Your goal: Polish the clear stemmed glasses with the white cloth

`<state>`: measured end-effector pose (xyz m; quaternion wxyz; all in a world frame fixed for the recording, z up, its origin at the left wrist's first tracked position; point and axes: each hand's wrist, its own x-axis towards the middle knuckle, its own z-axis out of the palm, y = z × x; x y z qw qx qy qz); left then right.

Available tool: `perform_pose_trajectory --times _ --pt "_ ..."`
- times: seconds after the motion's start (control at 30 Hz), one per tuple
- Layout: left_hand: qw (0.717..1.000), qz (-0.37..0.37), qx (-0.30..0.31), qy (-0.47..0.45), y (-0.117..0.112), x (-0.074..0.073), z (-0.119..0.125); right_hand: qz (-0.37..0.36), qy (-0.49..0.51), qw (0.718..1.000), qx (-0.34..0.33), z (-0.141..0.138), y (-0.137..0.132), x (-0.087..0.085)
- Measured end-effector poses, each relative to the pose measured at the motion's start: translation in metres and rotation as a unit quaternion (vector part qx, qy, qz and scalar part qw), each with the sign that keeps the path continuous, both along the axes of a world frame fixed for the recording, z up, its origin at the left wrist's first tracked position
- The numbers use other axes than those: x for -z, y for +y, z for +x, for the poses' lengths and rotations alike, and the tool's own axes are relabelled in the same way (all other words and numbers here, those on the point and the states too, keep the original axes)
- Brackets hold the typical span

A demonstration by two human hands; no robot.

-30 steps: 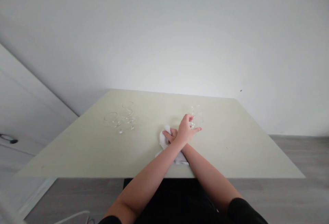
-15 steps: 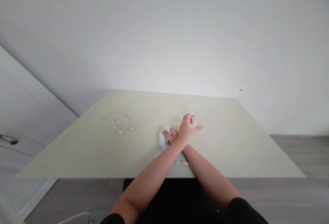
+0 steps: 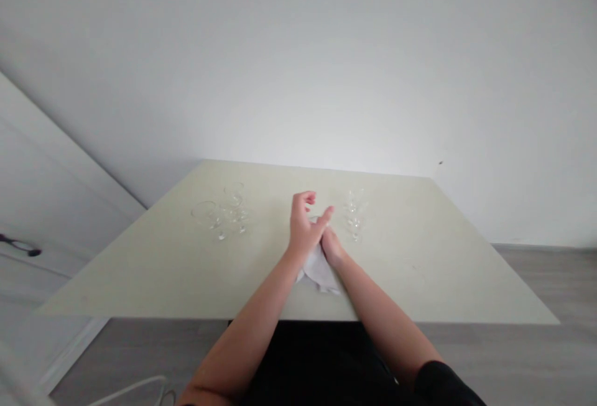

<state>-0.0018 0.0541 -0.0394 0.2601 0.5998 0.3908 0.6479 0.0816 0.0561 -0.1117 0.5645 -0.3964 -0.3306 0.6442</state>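
Observation:
My left hand (image 3: 303, 224) hovers over the middle of the pale table (image 3: 420, 269), fingers curled and thumb out; whatever sits in its grip is too faint to name. Just below and right of it, my right hand (image 3: 332, 248) is closed on a crumpled white cloth (image 3: 319, 271) that rests on the table. The two hands touch. A small group of clear stemmed glasses (image 3: 354, 212) stands right of the hands. Another group of clear stemmed glasses (image 3: 221, 214) stands to the left.
A plain white wall (image 3: 298, 70) rises behind the table. A white cabinet with a dark handle (image 3: 21, 246) stands at the left. Grey wood floor (image 3: 550, 269) shows to the right, and a white cable (image 3: 135, 390) lies near the bottom left.
My left hand was crossed over my right wrist, reaching at the right glasses; it has drawn back left and up. My right hand has shifted right with the cloth, so the arms are uncrossed.

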Motion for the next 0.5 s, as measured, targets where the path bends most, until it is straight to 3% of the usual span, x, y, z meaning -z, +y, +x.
perform_pose_trajectory --times 0.07,0.2,0.33,0.5 --pt "0.995 -0.018 -0.064 -0.078 0.016 0.004 -0.029 -0.046 0.055 0.997 0.026 0.004 0.001 -0.004" --pt "0.959 -0.153 -0.104 -0.213 0.038 0.028 -0.061 -0.070 0.155 0.985 0.040 0.008 0.002 -0.014" --pt "0.909 -0.249 -0.141 -0.302 0.024 0.043 -0.073 -0.064 0.176 0.981 0.042 0.008 -0.001 -0.020" --pt "0.876 -0.279 -0.178 -0.352 -0.001 0.047 -0.091 -0.047 0.197 0.979 0.009 0.008 -0.007 -0.024"
